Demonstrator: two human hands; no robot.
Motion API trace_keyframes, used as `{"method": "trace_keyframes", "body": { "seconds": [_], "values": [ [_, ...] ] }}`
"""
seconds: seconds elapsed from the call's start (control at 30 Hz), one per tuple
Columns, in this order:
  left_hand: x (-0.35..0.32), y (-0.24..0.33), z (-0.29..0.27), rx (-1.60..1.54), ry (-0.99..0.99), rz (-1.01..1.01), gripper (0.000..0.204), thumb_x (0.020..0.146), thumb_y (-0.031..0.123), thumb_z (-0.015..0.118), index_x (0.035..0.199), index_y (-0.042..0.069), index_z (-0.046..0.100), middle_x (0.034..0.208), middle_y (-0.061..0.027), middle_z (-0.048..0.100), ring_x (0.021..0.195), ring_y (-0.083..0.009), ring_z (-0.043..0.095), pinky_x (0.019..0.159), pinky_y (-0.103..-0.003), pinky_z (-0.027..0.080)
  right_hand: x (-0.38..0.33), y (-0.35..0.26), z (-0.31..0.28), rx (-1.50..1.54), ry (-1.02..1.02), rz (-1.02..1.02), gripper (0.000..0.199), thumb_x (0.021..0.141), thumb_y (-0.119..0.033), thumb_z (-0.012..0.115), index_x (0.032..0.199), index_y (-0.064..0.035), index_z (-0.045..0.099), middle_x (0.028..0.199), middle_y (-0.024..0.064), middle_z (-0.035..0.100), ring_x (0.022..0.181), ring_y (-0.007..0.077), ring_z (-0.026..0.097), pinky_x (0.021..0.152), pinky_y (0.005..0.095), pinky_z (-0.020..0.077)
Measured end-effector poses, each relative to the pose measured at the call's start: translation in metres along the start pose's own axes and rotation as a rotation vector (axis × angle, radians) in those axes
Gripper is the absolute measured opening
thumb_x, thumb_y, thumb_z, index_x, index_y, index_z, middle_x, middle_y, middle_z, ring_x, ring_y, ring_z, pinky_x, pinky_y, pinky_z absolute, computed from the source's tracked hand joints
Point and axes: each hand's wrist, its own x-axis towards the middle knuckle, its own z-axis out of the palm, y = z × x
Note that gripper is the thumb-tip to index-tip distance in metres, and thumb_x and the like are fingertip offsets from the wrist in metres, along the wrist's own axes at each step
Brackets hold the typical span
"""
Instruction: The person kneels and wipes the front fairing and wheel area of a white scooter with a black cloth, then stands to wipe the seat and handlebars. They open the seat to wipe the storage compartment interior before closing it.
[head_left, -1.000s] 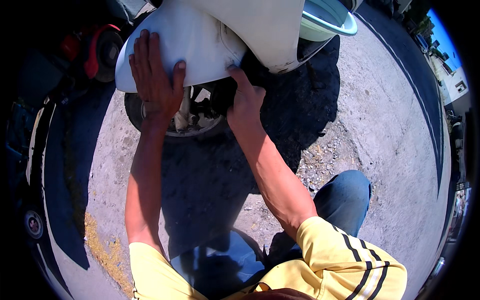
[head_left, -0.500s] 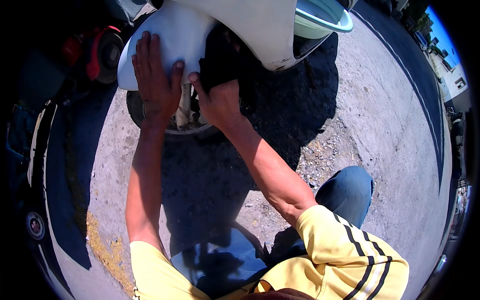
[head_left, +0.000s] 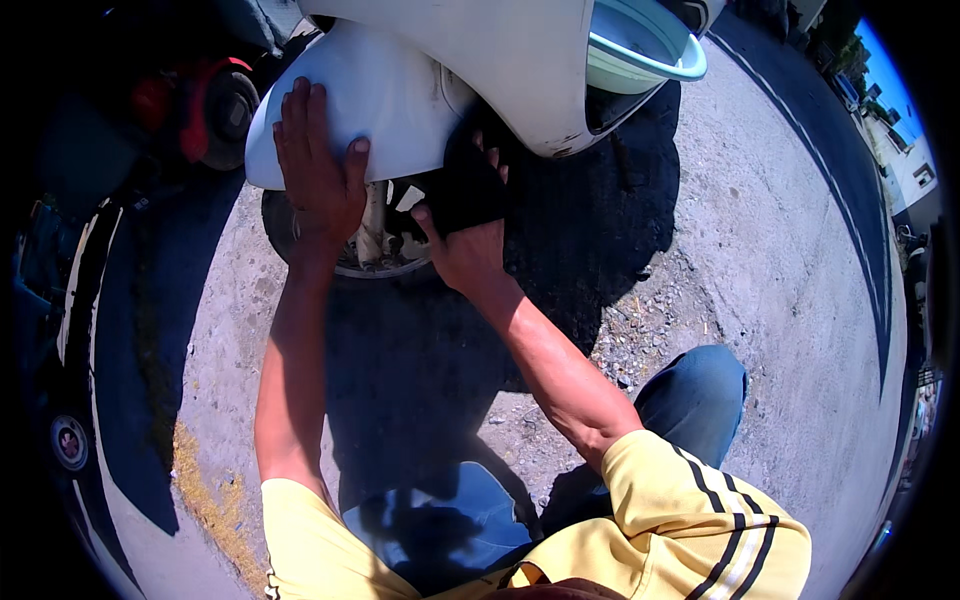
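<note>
My left hand [head_left: 318,170] lies flat with its fingers straight on the white front fender [head_left: 385,95] of a scooter-like vehicle. Right of it, my right hand [head_left: 470,255] is at the fender's lower right edge with a black cloth [head_left: 475,185] in it. The cloth hides most of its fingers; a few fingertips show past it, and the thumb sticks out to the left. Below the fender, the front wheel [head_left: 385,268] with its pale fork leg [head_left: 372,225] shows partly between my wrists.
A white body panel [head_left: 510,60] curves above my right hand, with a pale green basin [head_left: 645,50] beside it. At the upper left stands a red machine with a dark wheel [head_left: 225,115]. Loose gravel [head_left: 650,330] lies on the concrete ground, near my bent knee [head_left: 695,395].
My right hand and the black cloth have moved down and right, off the fender's face, uncovering its right part. My left hand stays on the fender, slightly lower and further right.
</note>
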Motion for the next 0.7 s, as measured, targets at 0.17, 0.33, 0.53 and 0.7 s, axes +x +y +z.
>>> {"method": "trace_keyframes", "body": {
  "seconds": [0.17,0.33,0.53,0.7],
  "values": [
    [0.004,-0.003,0.0,0.025,0.013,0.02,0.071,0.106,0.04,0.052,0.163,0.002,0.031,0.168,-0.0239,0.032,0.157,-0.046,0.027,0.126,-0.063,0.018,0.031,-0.013,0.004,0.017,0.112,-0.128,0.067,0.098,-0.043,0.068,0.141,0.0062,0.055,0.167,0.0365,0.024,0.151,0.0612,0.026,0.12,0.0724,0.0185],
    [0.0,0.0,0.003,0.009,0.005,0.01,0.068,0.108,0.038,0.048,0.162,0.002,0.032,0.168,-0.0241,0.032,0.156,-0.0453,0.029,0.126,-0.062,0.019,0.041,-0.001,-0.003,0.021,0.08,-0.183,0.063,0.095,-0.039,0.071,0.137,0.005,0.059,0.164,0.0356,0.031,0.15,0.0592,0.029,0.119,0.0725,0.0215],
    [0.001,0.001,0.003,0.056,0.048,0.029,0.065,0.109,0.037,0.044,0.162,0.001,0.033,0.168,-0.0244,0.032,0.157,-0.0439,0.029,0.126,-0.061,0.018,0.013,0.004,-0.008,-0.067,0.061,-0.137,0.082,0.092,-0.042,0.073,0.155,0.0021,0.044,0.165,0.0341,0.029,0.147,0.0612,0.031,0.119,0.0723,0.0229],
    [-0.001,0.0,0.004,0.028,0.023,0.02,0.063,0.112,0.037,0.038,0.163,0.0,0.033,0.168,-0.0246,0.032,0.157,-0.0439,0.029,0.127,-0.06,0.017,0.051,-0.003,0.0,0.042,0.1,-0.215,0.047,0.097,-0.039,0.069,0.12,0.0022,0.068,0.151,0.0305,0.047,0.144,0.0592,0.035,0.119,0.0709,0.0234]
  ]
}}
